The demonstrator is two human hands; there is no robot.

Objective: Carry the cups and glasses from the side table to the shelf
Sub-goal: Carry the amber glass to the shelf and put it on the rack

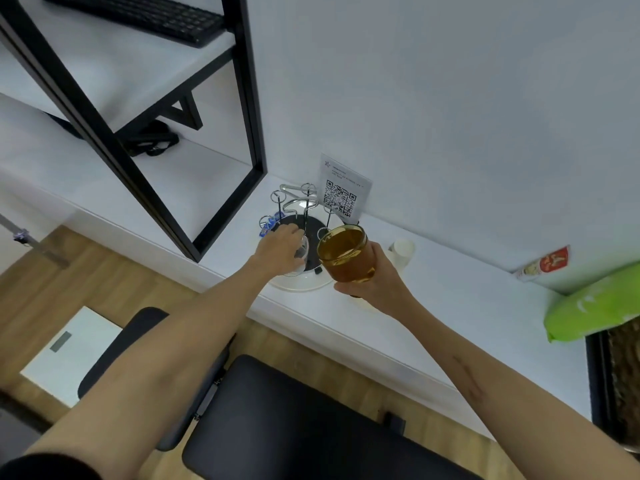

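Note:
An amber glass (346, 254) is lifted above the white side table (433, 306), gripped from below by my right hand (377, 282). My left hand (280, 249) closes around a clear glass (300, 258) on the round white tray (304, 284) of a wire cup rack (301, 206). Another clear glass (300, 205) hangs upside down on the rack. A stack of white paper cups (401, 252) lies just right of the amber glass. The black-framed shelf (173, 109) with white boards stands to the left.
A QR code card (341, 194) leans on the wall behind the rack. A keyboard (138, 15) lies on the upper shelf board, a black strap (152, 140) on the lower. A green bag (595, 306) lies at right. A black chair (277, 417) is below my arms.

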